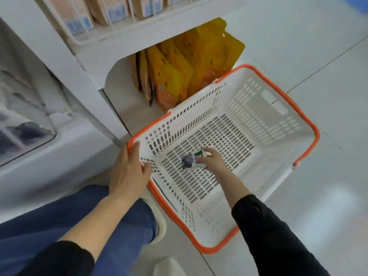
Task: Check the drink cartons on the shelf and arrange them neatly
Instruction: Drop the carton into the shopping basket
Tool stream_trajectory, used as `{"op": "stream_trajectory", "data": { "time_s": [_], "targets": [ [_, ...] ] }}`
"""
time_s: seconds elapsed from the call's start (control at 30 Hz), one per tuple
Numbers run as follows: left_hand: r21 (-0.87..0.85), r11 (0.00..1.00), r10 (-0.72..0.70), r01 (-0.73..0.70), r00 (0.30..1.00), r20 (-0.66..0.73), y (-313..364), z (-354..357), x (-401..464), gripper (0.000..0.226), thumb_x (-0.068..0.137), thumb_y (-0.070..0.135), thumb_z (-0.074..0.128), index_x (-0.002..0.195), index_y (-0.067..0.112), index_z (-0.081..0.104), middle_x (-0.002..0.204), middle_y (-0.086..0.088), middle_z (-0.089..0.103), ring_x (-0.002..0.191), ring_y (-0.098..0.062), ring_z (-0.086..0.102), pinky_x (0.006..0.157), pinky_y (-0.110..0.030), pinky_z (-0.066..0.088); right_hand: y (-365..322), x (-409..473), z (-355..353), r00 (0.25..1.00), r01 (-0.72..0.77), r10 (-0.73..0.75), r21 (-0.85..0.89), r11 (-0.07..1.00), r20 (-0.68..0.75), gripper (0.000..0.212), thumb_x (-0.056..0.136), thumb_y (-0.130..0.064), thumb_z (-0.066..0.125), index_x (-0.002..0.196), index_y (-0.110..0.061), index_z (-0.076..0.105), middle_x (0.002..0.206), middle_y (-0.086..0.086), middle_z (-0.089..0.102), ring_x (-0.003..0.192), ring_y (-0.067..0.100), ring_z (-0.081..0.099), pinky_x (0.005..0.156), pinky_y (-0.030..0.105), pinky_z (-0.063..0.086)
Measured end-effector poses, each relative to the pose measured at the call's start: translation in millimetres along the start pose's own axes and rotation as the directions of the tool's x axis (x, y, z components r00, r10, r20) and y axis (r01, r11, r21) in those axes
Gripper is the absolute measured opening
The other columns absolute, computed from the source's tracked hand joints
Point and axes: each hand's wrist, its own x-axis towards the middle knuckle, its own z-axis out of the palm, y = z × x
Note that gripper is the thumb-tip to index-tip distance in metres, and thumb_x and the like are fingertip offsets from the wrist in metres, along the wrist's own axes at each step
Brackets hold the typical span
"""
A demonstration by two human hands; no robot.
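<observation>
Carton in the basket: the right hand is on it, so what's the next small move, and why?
Probably lift the carton straight up out of the basket. The right hand already has its fingers curled round it on the basket floor, the left hand grips the orange rim to steady the basket, and the shelf above holds the other cartons.

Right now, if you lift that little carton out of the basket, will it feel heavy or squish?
Probably light: the carton is small enough for the right hand to take alone. Its boxy shape suggests it stays fairly stiff, though hard squeezing might dent it. Flat sides mean it likely won't roll on the basket floor.
</observation>
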Motion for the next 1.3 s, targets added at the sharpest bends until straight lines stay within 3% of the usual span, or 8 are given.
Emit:
{"op": "stream_trajectory", "data": {
  "time_s": [0.3, 0.4, 0.47, 0.73, 0.87, 1.0, 1.13, 1.3],
  "targets": [
    [-0.126, 0.989, 0.064, -0.077, 0.993, -0.103, -0.4, 9.8, 3.8, 0.071, 0.092, 0.014, 0.05, 0.148, 0.029, 0.01, 0.141, -0.013, 0.031, 0.107, -0.028, 0.053, 0.076, -0.045, 0.056, 53.3, 29.7, 33.6, 0.993, -0.113, 0.109, -0.132, 0.985, -0.038, 0.056, 0.092, -0.019, 0.062, 0.142, -0.019, 0.038, 0.145, 0.014, 0.04, 0.119, 0.033, 0.051, 0.092, 0.039, 0.048],
    [-0.14, 0.988, 0.051, -0.063, 0.995, -0.088, 0.7, 8.0, 3.2, 0.073, 0.092, 0.014, 0.051, 0.148, 0.03, 0.008, 0.142, -0.011, 0.031, 0.109, -0.026, 0.054, 0.077, -0.043, 0.056, 55.3, 23.5, 30.0, 0.992, -0.102, 0.079, -0.263, 0.959, -0.096, 0.059, 0.092, -0.027, 0.06, 0.144, -0.018, 0.034, 0.146, 0.01, 0.04, 0.102, 0.026, 0.058, 0.078, 0.036, 0.051],
    [-0.139, 0.989, 0.042, -0.052, 0.996, -0.074, 2.3, 4.1, 2.1, 0.073, 0.093, 0.016, 0.051, 0.149, 0.028, 0.007, 0.144, -0.011, 0.03, 0.112, -0.026, 0.053, 0.081, -0.044, 0.056, 48.1, 17.1, 28.0, 0.992, -0.054, 0.022, -0.276, 0.96, -0.121, 0.055, 0.093, -0.028, 0.058, 0.143, -0.017, 0.036, 0.144, 0.011, 0.043, 0.09, 0.019, 0.057, 0.066, 0.028, 0.046],
    [-0.154, 0.988, 0.019, -0.015, 0.999, 0.025, 17.9, -35.0, -18.6, 0.054, 0.096, 0.022, 0.045, 0.145, 0.028, 0.024, 0.135, -0.004, 0.047, 0.115, -0.019, 0.05, 0.093, -0.043, 0.048, -22.9, -58.2, 40.3, 0.955, 0.279, -0.297, -0.283, 0.918, -0.022, 0.037, 0.096, -0.024, 0.052, 0.132, -0.016, 0.051, 0.127, 0.008, 0.058, 0.096, 0.018, 0.056, 0.077, 0.03, 0.044],
    [-0.186, 0.977, 0.105, -0.106, 0.994, -0.014, 30.0, -86.1, -47.4, 0.039, 0.097, 0.026, 0.046, 0.135, 0.026, 0.04, 0.127, -0.001, 0.056, 0.111, -0.019, 0.055, 0.092, -0.041, 0.049, -77.9, -127.6, 61.6, 0.789, 0.587, -0.613, -0.33, 0.739, 0.031, 0.021, 0.095, -0.027, 0.055, 0.114, -0.024, 0.062, 0.101, 0.0, 0.069, 0.09, 0.017, 0.066, 0.075, 0.032, 0.051],
    [-0.183, 0.963, 0.155, -0.197, 0.963, -0.221, 21.0, -144.2, -97.6, 0.036, 0.098, 0.032, 0.044, 0.133, 0.026, 0.048, 0.121, 0.0, 0.063, 0.11, -0.02, 0.055, 0.09, -0.038, 0.047, -124.4, -210.6, 95.6, 0.554, 0.827, -0.817, -0.212, 0.52, 0.158, 0.013, 0.094, -0.018, 0.056, 0.101, -0.02, 0.068, 0.085, -0.006, 0.071, 0.076, 0.008, 0.067, 0.07, 0.035, 0.055],
    [-0.165, 0.936, 0.194, -0.31, 0.849, -0.492, -2.2, -209.4, -147.3, 0.025, 0.095, 0.021, 0.052, 0.115, 0.022, 0.066, 0.108, 0.002, 0.068, 0.103, -0.016, 0.057, 0.088, -0.034, 0.046, -154.9, -297.2, 135.3, 0.367, 0.929, -0.882, -0.059, 0.366, 0.297, 0.016, 0.094, -0.01, 0.056, 0.103, -0.012, 0.069, 0.087, -0.004, 0.071, 0.076, 0.007, 0.068, 0.073, 0.024, 0.053],
    [0.025, 0.941, 0.24, -0.339, 0.611, -0.754, -43.2, -291.7, -191.5, 0.026, 0.089, 0.024, 0.048, 0.099, 0.021, 0.072, 0.093, 0.006, 0.072, 0.089, -0.014, 0.06, 0.081, -0.029, 0.045, -192.1, -359.0, 187.1, 0.214, 0.974, -0.89, -0.024, 0.224, 0.403, 0.017, 0.093, -0.01, 0.056, 0.099, -0.021, 0.067, 0.083, -0.003, 0.072, 0.081, 0.017, 0.068, 0.079, 0.038, 0.054]
  ]
}}
